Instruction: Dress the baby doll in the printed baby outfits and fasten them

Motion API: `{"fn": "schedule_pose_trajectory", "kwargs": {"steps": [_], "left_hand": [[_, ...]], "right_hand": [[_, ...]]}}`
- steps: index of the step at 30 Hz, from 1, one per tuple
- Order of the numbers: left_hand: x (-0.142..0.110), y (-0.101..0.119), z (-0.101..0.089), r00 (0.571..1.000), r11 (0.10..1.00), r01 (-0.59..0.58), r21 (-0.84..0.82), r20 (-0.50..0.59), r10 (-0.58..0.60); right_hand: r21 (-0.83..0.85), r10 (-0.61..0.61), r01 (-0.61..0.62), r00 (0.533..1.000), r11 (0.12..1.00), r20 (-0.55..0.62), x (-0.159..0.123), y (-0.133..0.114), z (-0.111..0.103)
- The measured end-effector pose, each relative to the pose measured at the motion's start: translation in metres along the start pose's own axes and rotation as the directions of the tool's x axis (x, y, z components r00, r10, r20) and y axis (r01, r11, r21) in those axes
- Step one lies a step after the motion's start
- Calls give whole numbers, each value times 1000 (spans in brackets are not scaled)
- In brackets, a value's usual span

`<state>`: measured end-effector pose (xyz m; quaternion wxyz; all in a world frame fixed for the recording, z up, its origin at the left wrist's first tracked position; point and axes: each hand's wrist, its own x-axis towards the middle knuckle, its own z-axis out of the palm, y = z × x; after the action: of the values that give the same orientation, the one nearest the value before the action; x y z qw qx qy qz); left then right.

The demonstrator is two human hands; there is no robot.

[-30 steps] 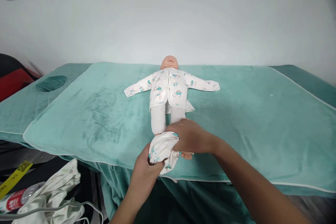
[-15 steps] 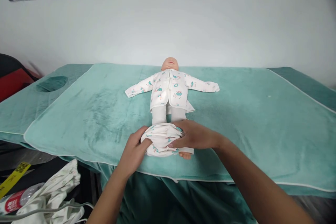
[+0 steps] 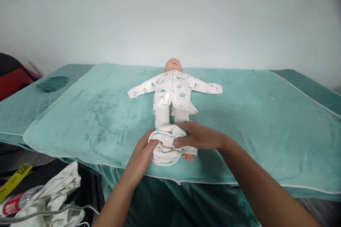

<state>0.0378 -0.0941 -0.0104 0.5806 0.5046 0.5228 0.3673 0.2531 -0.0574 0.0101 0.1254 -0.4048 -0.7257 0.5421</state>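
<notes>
A baby doll (image 3: 173,88) in a white patterned jacket lies on its back, arms spread, head toward the wall. White printed baby pants (image 3: 165,156) are bunched around its lower legs. My left hand (image 3: 142,152) grips the bunched cloth at its left side, thumb on top. On the other side my right hand (image 3: 195,136) pinches the pants, its thumb over the fabric and its fingers partly hidden. One bare doll foot (image 3: 188,157) sticks out of the cuff below my right hand.
Green plush covers the massage bed (image 3: 253,131), which has a face hole (image 3: 53,84) at the left. At lower left are crumpled white clothes (image 3: 53,195), a bottle with a red label (image 3: 20,200), a yellow tag (image 3: 15,181) and a grey cable (image 3: 45,213).
My left hand has shifted slightly right with the cloth. The bunched pants have opened, and a bit of the doll's skin tone shows between the folds. My right hand stays nearly in place.
</notes>
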Motion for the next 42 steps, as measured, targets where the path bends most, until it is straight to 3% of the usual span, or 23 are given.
{"fn": "schedule_pose_trajectory", "kwargs": {"steps": [9,13,20,25,27,29,31,33,35,38,40,42], "left_hand": [[7,-7,7,998,978,48,-202,-31,-56],[2,-10,6,992,973,105,-205,-51,-118],[-1,-21,-1,998,996,42,-83,50,-38],[5,-32,-10,997,968,-34,247,82,14],[7,-36,-14,994,899,-104,425,84,75],[10,-40,-20,969,793,-246,558,120,216],[14,-43,-23,903,658,-399,638,149,403],[20,-43,-23,828,564,-466,682,110,550],[25,-42,-19,818,603,-432,670,9,576],[31,-38,-14,917,792,-308,527,-57,395],[31,-34,-18,970,882,-226,414,12,243],[28,-27,-31,978,936,-185,300,152,144]], "right_hand": [[3,30,-29,996,1000,-86,1,2,2],[40,-4,7,998,999,-70,1,4,2],[112,11,-4,998,994,-61,-2,11,2],[-88,17,-27,993,996,-114,0,14,4],[-179,13,-39,989,983,-148,1,13,7],[-248,-1,-46,983,968,-186,2,13,10],[-294,-21,-53,969,954,-245,3,12,15],[-304,-52,-49,948,951,-314,4,14,21],[-285,-66,-52,919,957,-389,7,17,28],[-332,-66,-125,859,935,-508,12,24,39],[-420,-105,-163,831,893,-546,14,26,42],[-465,-166,-109,843,878,-511,11,23,37]]}}
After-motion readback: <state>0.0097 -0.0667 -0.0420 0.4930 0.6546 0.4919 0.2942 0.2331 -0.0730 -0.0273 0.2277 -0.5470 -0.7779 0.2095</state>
